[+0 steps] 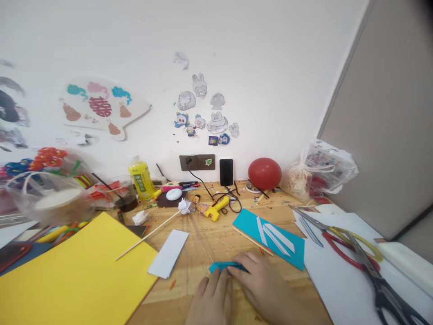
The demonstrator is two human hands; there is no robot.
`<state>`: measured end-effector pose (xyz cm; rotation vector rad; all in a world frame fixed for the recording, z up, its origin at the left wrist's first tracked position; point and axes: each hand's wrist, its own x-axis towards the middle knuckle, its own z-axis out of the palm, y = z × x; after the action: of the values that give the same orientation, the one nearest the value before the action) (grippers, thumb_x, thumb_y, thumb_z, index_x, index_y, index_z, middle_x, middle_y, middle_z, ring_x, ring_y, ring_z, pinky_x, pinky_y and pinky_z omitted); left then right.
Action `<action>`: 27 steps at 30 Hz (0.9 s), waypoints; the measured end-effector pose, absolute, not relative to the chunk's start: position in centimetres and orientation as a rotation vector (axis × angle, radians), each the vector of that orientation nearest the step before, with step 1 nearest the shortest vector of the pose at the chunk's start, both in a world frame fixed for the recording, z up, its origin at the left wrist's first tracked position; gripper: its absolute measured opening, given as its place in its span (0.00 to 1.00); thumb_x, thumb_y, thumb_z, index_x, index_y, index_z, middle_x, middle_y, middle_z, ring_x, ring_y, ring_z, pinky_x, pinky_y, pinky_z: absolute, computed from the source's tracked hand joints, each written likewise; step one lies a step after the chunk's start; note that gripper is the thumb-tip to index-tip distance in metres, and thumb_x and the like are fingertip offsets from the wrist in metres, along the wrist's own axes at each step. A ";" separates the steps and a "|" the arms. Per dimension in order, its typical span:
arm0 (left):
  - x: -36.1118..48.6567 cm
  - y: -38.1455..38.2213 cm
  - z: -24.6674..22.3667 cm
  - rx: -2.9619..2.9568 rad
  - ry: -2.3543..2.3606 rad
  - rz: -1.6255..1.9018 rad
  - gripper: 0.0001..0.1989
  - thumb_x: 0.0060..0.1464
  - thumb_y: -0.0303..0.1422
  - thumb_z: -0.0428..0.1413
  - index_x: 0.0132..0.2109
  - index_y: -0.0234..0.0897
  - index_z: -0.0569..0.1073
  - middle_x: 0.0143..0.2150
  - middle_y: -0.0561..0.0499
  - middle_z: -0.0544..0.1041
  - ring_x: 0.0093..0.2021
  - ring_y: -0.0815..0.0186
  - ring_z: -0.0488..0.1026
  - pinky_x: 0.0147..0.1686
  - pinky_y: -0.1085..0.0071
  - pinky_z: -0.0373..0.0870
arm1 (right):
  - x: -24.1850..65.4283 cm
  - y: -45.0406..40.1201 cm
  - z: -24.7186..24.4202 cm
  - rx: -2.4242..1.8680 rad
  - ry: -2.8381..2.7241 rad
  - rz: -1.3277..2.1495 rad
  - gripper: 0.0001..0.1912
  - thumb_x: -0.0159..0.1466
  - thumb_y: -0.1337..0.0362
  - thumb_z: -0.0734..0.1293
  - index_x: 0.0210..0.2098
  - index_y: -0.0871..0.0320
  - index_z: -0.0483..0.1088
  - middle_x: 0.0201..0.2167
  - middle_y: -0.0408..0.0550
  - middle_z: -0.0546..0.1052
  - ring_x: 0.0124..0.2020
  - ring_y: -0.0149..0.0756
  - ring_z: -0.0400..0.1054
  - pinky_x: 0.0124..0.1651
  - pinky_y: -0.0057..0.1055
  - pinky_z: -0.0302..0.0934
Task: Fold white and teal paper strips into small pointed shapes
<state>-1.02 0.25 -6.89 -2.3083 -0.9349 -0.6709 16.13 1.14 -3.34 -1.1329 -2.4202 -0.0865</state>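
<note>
A small folded piece of blue paper (218,265) lies on the wooden table in front of me, under both hands. My left hand (211,295) presses its bent fingertips on the paper's near edge. My right hand (260,280) pinches the right end of the fold between thumb and fingers. To the right lies a flat blue sheet (246,219) with several narrow folded white strips (279,238) on it. A stack of white paper slips (169,253) rests to the left, beside a yellow sheet (101,266).
A thin stick with a white paper flower (184,206) crosses the yellow sheet's edge. Behind are a yellow glue gun (216,209), a phone (226,172), a red balloon (264,173) and a drink bottle (141,179). Scissors (358,253) lie on white paper at right.
</note>
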 end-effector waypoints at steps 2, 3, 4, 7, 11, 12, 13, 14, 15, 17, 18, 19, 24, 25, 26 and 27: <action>-0.9 0.2 -7.4 -2.293 -0.959 -0.691 0.16 0.54 0.25 0.40 0.38 0.35 0.72 0.39 0.49 0.76 0.41 0.62 0.69 0.38 0.67 0.60 | 16.0 1.2 -3.4 -1.147 -2.434 -0.121 0.12 0.62 0.69 0.56 0.39 0.57 0.69 0.34 0.50 0.73 0.35 0.37 0.64 0.35 0.33 0.60; -0.9 0.1 -7.6 -2.299 -0.959 -0.679 0.15 0.54 0.26 0.41 0.39 0.36 0.72 0.39 0.49 0.76 0.42 0.62 0.68 0.38 0.67 0.60 | 16.0 1.2 -3.5 -1.153 -2.439 -0.133 0.11 0.62 0.69 0.56 0.39 0.57 0.69 0.35 0.50 0.73 0.34 0.37 0.64 0.35 0.32 0.60; -1.0 0.1 -7.8 -2.305 -0.965 -0.663 0.15 0.54 0.26 0.41 0.39 0.36 0.72 0.40 0.49 0.76 0.42 0.62 0.68 0.38 0.67 0.60 | 16.0 1.2 -3.6 -1.153 -2.441 -0.144 0.11 0.61 0.69 0.57 0.39 0.57 0.69 0.35 0.50 0.73 0.35 0.38 0.64 0.35 0.33 0.60; -1.1 0.0 -8.4 -2.327 -0.986 -0.612 0.14 0.54 0.28 0.43 0.41 0.38 0.72 0.42 0.48 0.75 0.44 0.62 0.67 0.39 0.67 0.60 | 16.1 1.2 -4.0 -1.156 -2.438 -0.153 0.11 0.60 0.68 0.59 0.41 0.57 0.68 0.37 0.51 0.72 0.36 0.38 0.64 0.35 0.33 0.60; -1.3 -0.1 -8.6 -2.340 -1.031 -0.590 0.14 0.54 0.30 0.44 0.43 0.39 0.71 0.43 0.49 0.75 0.45 0.62 0.67 0.40 0.67 0.60 | 16.2 1.2 -4.3 -1.168 -2.416 -0.195 0.10 0.61 0.67 0.59 0.41 0.55 0.68 0.36 0.50 0.73 0.35 0.37 0.64 0.35 0.32 0.60; -1.3 -0.2 -8.6 -2.339 -1.046 -0.583 0.14 0.54 0.30 0.44 0.44 0.39 0.71 0.43 0.49 0.75 0.45 0.61 0.67 0.40 0.67 0.60 | 16.2 1.3 -4.3 -1.172 -2.416 -0.214 0.10 0.62 0.66 0.58 0.41 0.54 0.68 0.36 0.49 0.73 0.35 0.37 0.65 0.35 0.32 0.60; -1.3 -0.2 -8.5 -2.335 -1.058 -0.580 0.14 0.54 0.31 0.44 0.44 0.40 0.71 0.44 0.49 0.75 0.45 0.61 0.67 0.40 0.67 0.60 | 16.2 1.3 -4.4 -1.167 -2.424 -0.233 0.10 0.62 0.65 0.58 0.40 0.53 0.68 0.35 0.48 0.73 0.34 0.37 0.65 0.34 0.32 0.60; -1.3 -0.2 -8.5 -2.329 -1.064 -0.583 0.14 0.55 0.31 0.44 0.44 0.40 0.71 0.44 0.50 0.75 0.45 0.61 0.67 0.40 0.67 0.60 | 16.2 1.3 -4.4 -1.164 -2.428 -0.246 0.10 0.62 0.65 0.58 0.40 0.52 0.68 0.35 0.48 0.74 0.34 0.37 0.65 0.34 0.32 0.60; -1.3 -0.2 -8.5 -2.327 -1.061 -0.587 0.14 0.55 0.32 0.44 0.43 0.40 0.71 0.44 0.50 0.75 0.45 0.60 0.67 0.40 0.66 0.60 | 16.2 1.3 -4.3 -1.165 -2.425 -0.252 0.09 0.62 0.64 0.58 0.40 0.52 0.68 0.35 0.47 0.74 0.34 0.37 0.65 0.35 0.33 0.60; -1.3 -0.3 -8.5 -2.320 -1.047 -0.604 0.14 0.55 0.31 0.43 0.43 0.40 0.71 0.44 0.51 0.75 0.45 0.60 0.67 0.41 0.66 0.59 | 16.2 1.3 -4.2 -1.148 -2.403 -0.261 0.09 0.63 0.64 0.58 0.39 0.53 0.68 0.37 0.47 0.74 0.36 0.38 0.65 0.37 0.34 0.60; -1.3 -0.3 -8.4 -2.317 -1.041 -0.612 0.14 0.55 0.31 0.43 0.43 0.39 0.71 0.44 0.51 0.75 0.45 0.60 0.67 0.42 0.66 0.58 | 16.2 1.3 -4.1 -1.126 -2.391 -0.262 0.10 0.63 0.65 0.57 0.39 0.54 0.69 0.39 0.48 0.73 0.38 0.38 0.65 0.38 0.35 0.60; -1.3 -0.3 -8.4 -2.312 -1.038 -0.621 0.14 0.55 0.30 0.43 0.42 0.39 0.71 0.44 0.51 0.75 0.45 0.60 0.67 0.42 0.65 0.58 | 16.3 1.3 -4.0 -1.088 -2.391 -0.258 0.10 0.63 0.66 0.57 0.39 0.55 0.69 0.40 0.48 0.73 0.39 0.39 0.64 0.40 0.36 0.59; -1.1 -0.5 -8.2 -2.302 -1.057 -0.628 0.14 0.55 0.31 0.43 0.43 0.39 0.71 0.43 0.50 0.75 0.45 0.60 0.67 0.43 0.65 0.58 | 16.5 1.2 -3.4 -0.927 -2.440 -0.152 0.12 0.62 0.69 0.56 0.41 0.58 0.68 0.42 0.47 0.74 0.40 0.38 0.63 0.43 0.37 0.58; -1.1 -0.5 -8.2 -2.305 -1.062 -0.626 0.14 0.55 0.31 0.43 0.43 0.40 0.71 0.43 0.50 0.75 0.45 0.60 0.67 0.43 0.64 0.58 | 16.5 1.1 -3.4 -0.929 -2.435 -0.130 0.12 0.62 0.69 0.56 0.41 0.58 0.68 0.42 0.47 0.74 0.40 0.38 0.63 0.43 0.37 0.58; -1.1 -0.5 -8.2 -2.308 -1.065 -0.625 0.14 0.55 0.31 0.43 0.43 0.40 0.71 0.43 0.49 0.75 0.45 0.60 0.67 0.43 0.64 0.58 | 16.5 1.1 -3.4 -0.940 -2.431 -0.110 0.12 0.61 0.70 0.56 0.41 0.58 0.68 0.42 0.47 0.74 0.40 0.38 0.63 0.43 0.38 0.58; -1.1 -0.6 -8.2 -2.309 -1.071 -0.627 0.14 0.54 0.32 0.43 0.43 0.40 0.71 0.43 0.49 0.75 0.45 0.59 0.67 0.43 0.64 0.58 | 16.5 1.1 -3.4 -0.953 -2.435 -0.087 0.13 0.61 0.70 0.56 0.41 0.58 0.68 0.42 0.48 0.74 0.40 0.38 0.63 0.43 0.38 0.58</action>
<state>-1.12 -0.56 -8.19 -2.3094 -1.0707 -0.6270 16.51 1.12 -3.41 -0.9534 -2.4347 -0.0874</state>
